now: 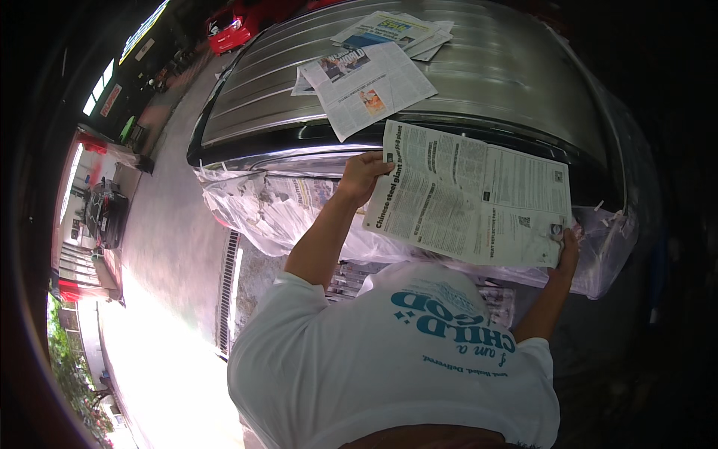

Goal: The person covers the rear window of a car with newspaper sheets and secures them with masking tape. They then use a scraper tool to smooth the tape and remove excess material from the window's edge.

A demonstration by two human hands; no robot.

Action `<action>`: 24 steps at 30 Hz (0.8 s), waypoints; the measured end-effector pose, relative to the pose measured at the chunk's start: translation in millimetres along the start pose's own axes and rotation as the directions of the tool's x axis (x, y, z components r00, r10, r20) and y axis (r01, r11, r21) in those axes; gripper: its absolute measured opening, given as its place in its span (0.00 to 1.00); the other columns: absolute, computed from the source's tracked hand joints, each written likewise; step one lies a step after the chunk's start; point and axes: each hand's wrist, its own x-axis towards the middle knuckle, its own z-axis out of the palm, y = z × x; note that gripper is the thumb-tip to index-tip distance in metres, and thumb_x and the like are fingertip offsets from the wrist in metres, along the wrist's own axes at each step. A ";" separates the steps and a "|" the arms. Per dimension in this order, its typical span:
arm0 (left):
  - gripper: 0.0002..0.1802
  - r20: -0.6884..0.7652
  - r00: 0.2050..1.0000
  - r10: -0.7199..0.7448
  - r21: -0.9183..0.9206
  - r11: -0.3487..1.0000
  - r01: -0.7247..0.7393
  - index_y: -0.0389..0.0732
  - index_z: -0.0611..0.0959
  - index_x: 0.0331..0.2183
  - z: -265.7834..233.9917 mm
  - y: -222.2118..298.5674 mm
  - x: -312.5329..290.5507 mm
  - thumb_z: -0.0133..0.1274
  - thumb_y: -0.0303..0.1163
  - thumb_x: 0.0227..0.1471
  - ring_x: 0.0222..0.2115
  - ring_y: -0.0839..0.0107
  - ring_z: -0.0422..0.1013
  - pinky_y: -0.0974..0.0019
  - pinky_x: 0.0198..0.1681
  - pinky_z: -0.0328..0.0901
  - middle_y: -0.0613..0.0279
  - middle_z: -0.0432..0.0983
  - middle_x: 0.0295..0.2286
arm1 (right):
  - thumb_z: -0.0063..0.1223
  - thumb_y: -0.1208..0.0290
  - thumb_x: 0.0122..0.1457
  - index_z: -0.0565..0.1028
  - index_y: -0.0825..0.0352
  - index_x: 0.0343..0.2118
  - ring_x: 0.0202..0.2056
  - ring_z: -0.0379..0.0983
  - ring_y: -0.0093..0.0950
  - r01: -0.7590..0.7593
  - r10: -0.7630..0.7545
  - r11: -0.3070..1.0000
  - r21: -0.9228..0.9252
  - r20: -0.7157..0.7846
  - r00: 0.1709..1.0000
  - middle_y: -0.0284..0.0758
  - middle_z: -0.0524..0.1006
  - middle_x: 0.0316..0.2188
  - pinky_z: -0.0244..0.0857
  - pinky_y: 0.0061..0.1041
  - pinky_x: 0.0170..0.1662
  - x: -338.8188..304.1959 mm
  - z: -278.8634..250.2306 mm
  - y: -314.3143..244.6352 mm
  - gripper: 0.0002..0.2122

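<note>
Stretched between my hands is an open newspaper sheet [449,196], tilted down to the right in front of my chest. My left hand [362,178] pinches its upper left edge. At the lower right edge my right hand [568,253] grips it, with a small wrinkle near the thumb. Beyond the sheet, a loose newspaper page [372,93] with a colour picture lies on the ribbed roof of a vehicle [516,82]. Farther back on that roof rests a pile of newspapers [389,34].
Clear plastic film [258,206] and newspaper cover the vehicle's near end, below the roof edge. A floor drain grate [228,288] runs along the concrete floor [164,224] at left. A dark car [105,213] and a red car [230,31] stand farther off.
</note>
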 end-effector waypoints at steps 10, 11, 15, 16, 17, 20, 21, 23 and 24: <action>0.08 -0.154 0.983 0.102 -0.145 0.982 -0.124 0.37 0.76 0.33 77.5 19.5 6.8 0.62 0.25 0.59 0.21 0.75 0.72 0.71 0.26 0.70 0.61 0.76 0.24 | 0.71 0.69 0.55 0.79 0.69 0.50 0.43 0.77 0.36 0.516 -0.720 0.227 -0.826 0.213 0.660 0.42 0.79 0.41 0.70 0.35 0.46 -82.9 127.9 -17.2 0.21; 0.09 -0.154 0.981 0.118 -0.165 0.976 -0.143 0.39 0.75 0.32 84.9 17.0 12.3 0.62 0.26 0.58 0.19 0.77 0.70 0.72 0.24 0.68 0.63 0.74 0.22 | 0.75 0.70 0.50 0.79 0.70 0.48 0.45 0.77 0.37 0.654 -0.686 0.199 -0.730 0.373 0.625 0.42 0.78 0.42 0.70 0.35 0.46 -108.2 157.1 -10.9 0.23; 0.10 -0.207 0.964 0.167 -0.375 0.897 -0.236 0.42 0.73 0.31 134.1 9.6 21.0 0.61 0.24 0.58 0.18 0.79 0.66 0.73 0.22 0.65 0.66 0.72 0.22 | 0.78 0.68 0.44 0.76 0.71 0.52 0.46 0.76 0.45 0.923 -0.596 0.068 -0.378 0.727 0.341 0.46 0.76 0.46 0.72 0.37 0.47 -161.5 238.0 6.1 0.31; 0.10 -0.198 0.965 0.171 -0.373 0.897 -0.235 0.42 0.73 0.31 141.4 10.5 18.7 0.60 0.24 0.58 0.18 0.78 0.67 0.72 0.22 0.65 0.65 0.72 0.22 | 0.77 0.68 0.46 0.76 0.72 0.52 0.45 0.76 0.45 0.926 -0.606 0.082 -0.369 0.719 0.340 0.45 0.77 0.45 0.72 0.37 0.46 -164.2 255.4 10.9 0.30; 0.10 -0.191 0.966 0.175 -0.371 0.898 -0.236 0.42 0.73 0.32 148.1 10.4 14.6 0.60 0.24 0.58 0.18 0.78 0.67 0.72 0.22 0.66 0.65 0.72 0.22 | 0.76 0.68 0.48 0.76 0.72 0.52 0.44 0.77 0.45 0.929 -0.614 0.096 -0.359 0.713 0.339 0.45 0.78 0.44 0.73 0.37 0.45 -165.6 263.6 12.7 0.28; 0.10 -0.180 0.963 0.200 -0.340 0.906 -0.251 0.41 0.73 0.33 154.4 12.9 10.0 0.61 0.25 0.57 0.19 0.77 0.68 0.69 0.23 0.67 0.64 0.72 0.23 | 0.70 0.71 0.54 0.79 0.73 0.46 0.36 0.79 0.44 0.891 -0.547 0.228 -0.393 0.705 0.451 0.43 0.80 0.35 0.74 0.38 0.40 -140.5 249.6 31.0 0.18; 0.11 -0.185 0.962 0.201 -0.325 0.911 -0.253 0.41 0.73 0.34 151.6 12.1 10.4 0.62 0.25 0.57 0.19 0.76 0.69 0.69 0.23 0.67 0.64 0.73 0.23 | 0.69 0.72 0.56 0.80 0.73 0.43 0.33 0.80 0.42 0.836 -0.506 0.234 -0.495 0.673 0.540 0.42 0.81 0.32 0.74 0.37 0.39 -142.3 251.0 25.2 0.15; 0.10 -0.117 0.971 0.210 -0.327 0.915 -0.238 0.39 0.74 0.36 148.7 16.7 2.1 0.61 0.27 0.58 0.26 0.73 0.75 0.69 0.29 0.71 0.62 0.75 0.26 | 0.66 0.74 0.58 0.82 0.73 0.39 0.28 0.80 0.38 0.690 -0.414 0.220 -0.690 0.574 0.706 0.40 0.82 0.27 0.73 0.35 0.36 -154.7 252.0 5.9 0.09; 0.10 -0.065 0.978 0.200 -0.352 0.912 -0.210 0.39 0.74 0.37 161.2 30.1 -15.6 0.60 0.28 0.59 0.28 0.71 0.77 0.68 0.31 0.72 0.61 0.76 0.27 | 0.66 0.74 0.58 0.82 0.73 0.38 0.28 0.80 0.35 0.691 -0.486 0.303 -0.656 0.517 0.704 0.39 0.82 0.27 0.73 0.33 0.36 -154.9 250.1 2.4 0.08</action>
